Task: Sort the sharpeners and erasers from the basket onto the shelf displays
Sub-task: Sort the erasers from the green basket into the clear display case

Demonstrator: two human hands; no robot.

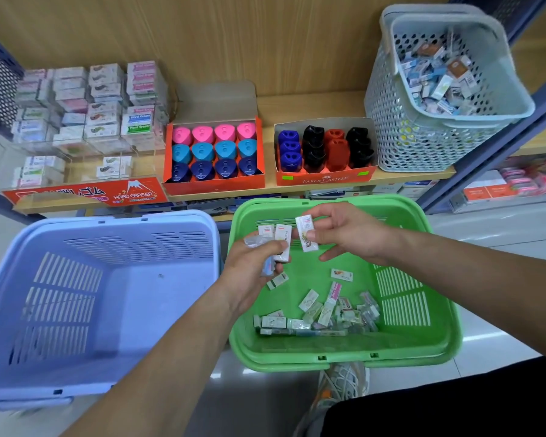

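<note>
Head view: blue basket (pixel 76 294) sits lower left, just beside the green basket (pixel 407 310). Up on the shelf (pixel 297 105), far left, the eraser display (pixel 89 105) holds stacked boxed erasers. Left hand (pixel 252 266) is over the green basket's left side, fingers (pixel 275 246) curled round a bunch of erasers (pixel 281 241) that stick up past the thumb. Above it on the shelf is the sharpener box (pixel 215 184), with rows of pink, teal and navy. Right hand (pixel 350 234) is just right of the left, fingers (pixel 325 211) pinching one white eraser (pixel 306 233) upright, close against the bunch. Loose pile (pixel 322 313) of erasers lies in the green basket's near part. Faber-Castell box (pixel 325 178) holds blue, black and red sharpeners. Grey basket (pixel 423 137) at the shelf's right end holds small boxed items.
</note>
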